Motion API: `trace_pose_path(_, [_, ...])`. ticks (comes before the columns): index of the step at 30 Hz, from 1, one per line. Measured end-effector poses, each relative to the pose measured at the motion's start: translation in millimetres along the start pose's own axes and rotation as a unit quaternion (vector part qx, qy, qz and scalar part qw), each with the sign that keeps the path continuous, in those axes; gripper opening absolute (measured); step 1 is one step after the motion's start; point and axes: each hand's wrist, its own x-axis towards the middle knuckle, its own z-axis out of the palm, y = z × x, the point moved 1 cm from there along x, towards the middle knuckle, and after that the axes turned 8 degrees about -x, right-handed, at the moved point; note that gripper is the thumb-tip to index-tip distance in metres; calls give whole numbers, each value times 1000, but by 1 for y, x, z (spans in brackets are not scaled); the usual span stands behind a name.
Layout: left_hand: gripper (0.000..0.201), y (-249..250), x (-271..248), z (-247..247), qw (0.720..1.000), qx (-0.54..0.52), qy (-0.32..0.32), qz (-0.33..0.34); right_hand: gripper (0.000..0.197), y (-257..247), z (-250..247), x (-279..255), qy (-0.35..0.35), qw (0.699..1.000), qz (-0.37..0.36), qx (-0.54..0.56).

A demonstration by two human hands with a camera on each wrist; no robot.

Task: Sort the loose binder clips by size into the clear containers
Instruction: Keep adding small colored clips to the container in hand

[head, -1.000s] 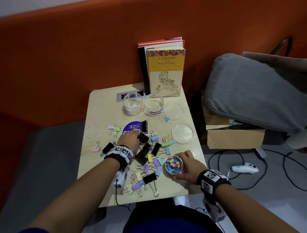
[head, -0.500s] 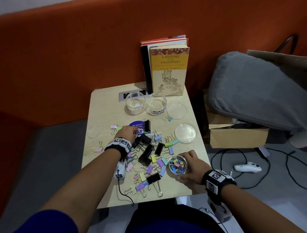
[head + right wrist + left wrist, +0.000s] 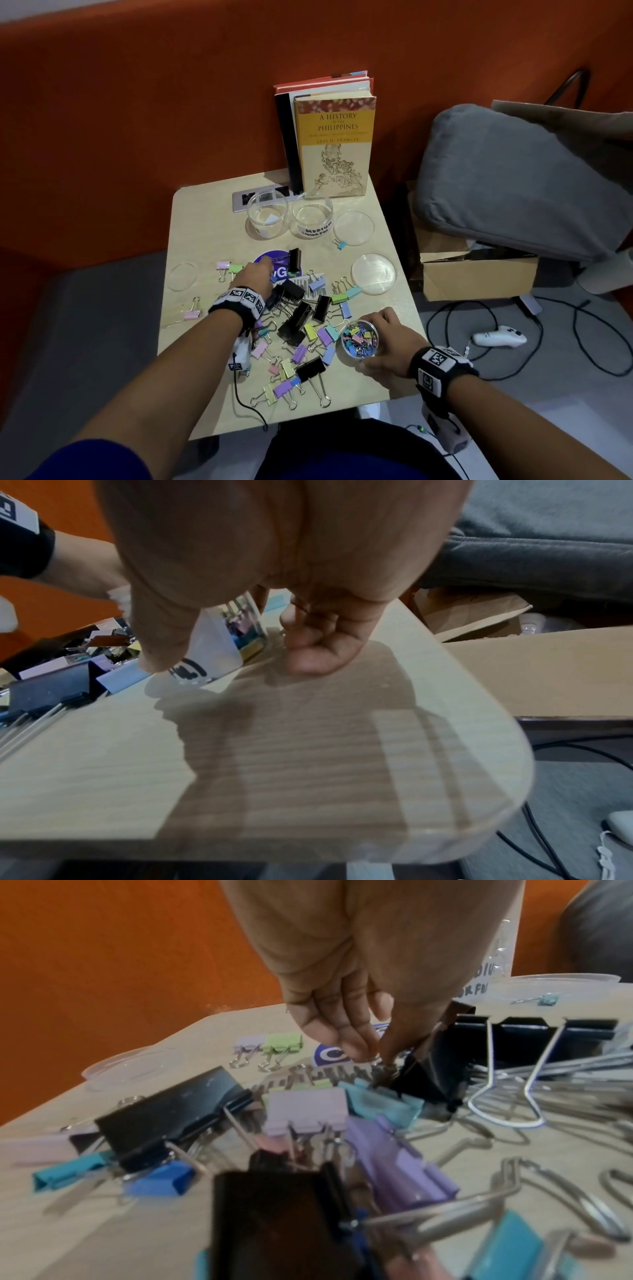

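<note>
Loose binder clips [image 3: 301, 329], black large ones and pastel smaller ones, lie heaped mid-table. My left hand [image 3: 269, 270] reaches over the pile to the blue sticker [image 3: 274, 262]. In the left wrist view its thumb and fingers [image 3: 356, 1042] pinch together on the wire handle of a small blue clip [image 3: 380, 1104]. My right hand [image 3: 378, 341] grips a small clear container [image 3: 359, 339] full of small coloured clips, standing on the table near the front right. Two empty clear containers [image 3: 267, 214] [image 3: 312, 216] stand at the back, one labelled medium.
Clear lids [image 3: 354, 228] [image 3: 373, 274] [image 3: 183, 275] lie flat on the table [image 3: 205, 240]. Books [image 3: 334, 144] stand at the back against the orange wall. A grey cushion [image 3: 513, 178] and a cardboard box [image 3: 479, 277] sit to the right, cables on the floor.
My left hand has left the black clip in the pile and moved away from me to the blue sticker. My right hand stays on the small container.
</note>
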Motion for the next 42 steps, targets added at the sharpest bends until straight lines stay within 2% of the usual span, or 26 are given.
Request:
trace_pose_path(11, [31,-10,-6,3,999,26,-11,-22,86,0,0,0,2,1000,2,-3])
trace_pose_path(18, [28,-13,-14,-1,997,-54,36,-51,86,1,1,1,5,1000,-2,0])
trace_pose_path(20, [25,-8,-18,-8,993,-93,67,-26,86,1,1,1,6,1000,-5,-1])
trace_pose_path(23, [17,17,-33,-17,986,-126,83,70,86,1,1,0,7,1000,-8,-4])
trace_pose_path(27, [17,65,-58,-8,970,-139,11,197,86,0,-1,0,7,1000,-9,-8])
trace_pose_path(32, [20,104,-83,17,941,-123,-74,306,82,-2,-1,0,4,1000,-5,-12])
trace_pose_path(38, [42,114,-91,30,941,-126,-111,294,81,-1,0,0,2,1000,1,-15])
trace_pose_path(40, [41,107,-87,26,945,-147,-88,278,81,-1,0,0,4,1000,-3,-12])
trace_pose_path(42, [31,94,-81,21,952,-154,-46,259,83,0,1,1,6,1000,-8,-10])
